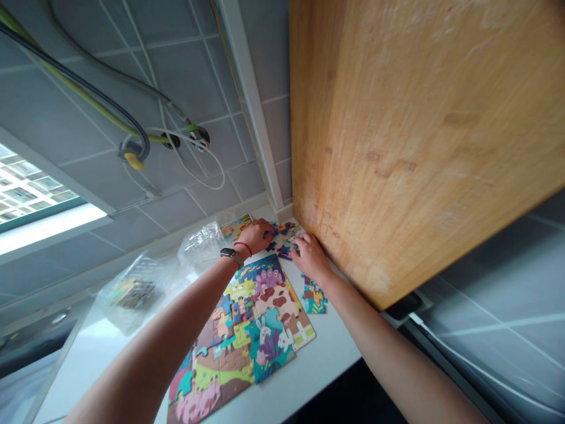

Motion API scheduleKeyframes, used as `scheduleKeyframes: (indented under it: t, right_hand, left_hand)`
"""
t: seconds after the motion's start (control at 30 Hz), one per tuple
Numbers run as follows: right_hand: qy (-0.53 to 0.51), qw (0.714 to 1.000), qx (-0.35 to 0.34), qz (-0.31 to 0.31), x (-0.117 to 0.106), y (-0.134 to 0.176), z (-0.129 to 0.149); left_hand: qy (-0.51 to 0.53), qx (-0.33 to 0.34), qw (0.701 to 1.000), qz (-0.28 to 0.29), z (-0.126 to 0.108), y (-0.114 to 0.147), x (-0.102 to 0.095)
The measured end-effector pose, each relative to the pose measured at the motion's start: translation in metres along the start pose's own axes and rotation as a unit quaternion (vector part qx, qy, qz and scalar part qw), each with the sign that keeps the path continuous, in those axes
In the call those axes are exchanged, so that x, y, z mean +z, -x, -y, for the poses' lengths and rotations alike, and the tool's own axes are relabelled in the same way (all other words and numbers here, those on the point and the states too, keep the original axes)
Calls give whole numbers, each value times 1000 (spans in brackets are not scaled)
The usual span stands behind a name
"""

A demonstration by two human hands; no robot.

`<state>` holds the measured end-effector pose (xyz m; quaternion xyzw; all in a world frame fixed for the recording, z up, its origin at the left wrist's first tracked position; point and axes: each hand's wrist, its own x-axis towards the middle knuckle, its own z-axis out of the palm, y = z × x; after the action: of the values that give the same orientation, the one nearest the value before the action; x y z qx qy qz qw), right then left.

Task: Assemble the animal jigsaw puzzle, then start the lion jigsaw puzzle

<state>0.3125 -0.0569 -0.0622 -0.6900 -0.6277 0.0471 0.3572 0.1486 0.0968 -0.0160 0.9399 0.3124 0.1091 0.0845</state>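
Note:
My left hand (257,234), with a watch (229,253) and a red cord at the wrist, is closed at the far end of the counter, a dark blue puzzle piece at its fingertips. Loose puzzle pieces (286,228) lie just beyond and to its right. My right hand (308,253) rests at their near edge, fingers bent and closed on a small piece, partly hidden. Nearer to me lies a largely joined jigsaw puzzle (238,341) with animals. A few joined pieces (314,297) lie right of it, by my right wrist.
A clear plastic bag (132,291) with pieces inside and crumpled clear plastic (200,242) lie at left. A picture card (236,228) is behind my left hand. A big wooden panel (397,147) rises close at right. Hoses and cables (145,141) hang on the tiled wall.

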Motion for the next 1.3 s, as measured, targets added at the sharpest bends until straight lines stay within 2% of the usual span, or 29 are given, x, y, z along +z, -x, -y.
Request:
scheduleKeyframes:
  t: [0.13, 0.27, 0.5, 0.83, 1.03, 1.17, 1.3]
  right_hand:
    - [5, 1000, 4, -1, -2, 0, 2]
    - [10, 1000, 4, -4, -3, -1, 2]
    - [8, 1000, -1, -5, -2, -1, 2]
    - [13, 1000, 3, 21, -2, -2, 0]
    - [-12, 999, 30, 7, -1, -3, -1]
    - [-27, 999, 39, 4, -2, -3, -3]
    - [-35, 999, 37, 3, -1, -3, -5]
  left_hand:
    - [18, 67, 997, 26, -11, -7, 8]
    - [12, 107, 993, 41, -8, 0, 15]
    - [6, 60, 998, 19, 5, 23, 10]
    - [-17, -11, 1000, -18, 6, 21, 10]
    - [-12, -30, 999, -29, 3, 26, 7]
    - [3, -46, 998, -44, -3, 45, -2]
    - [82, -37, 993, -81, -18, 90, -20]
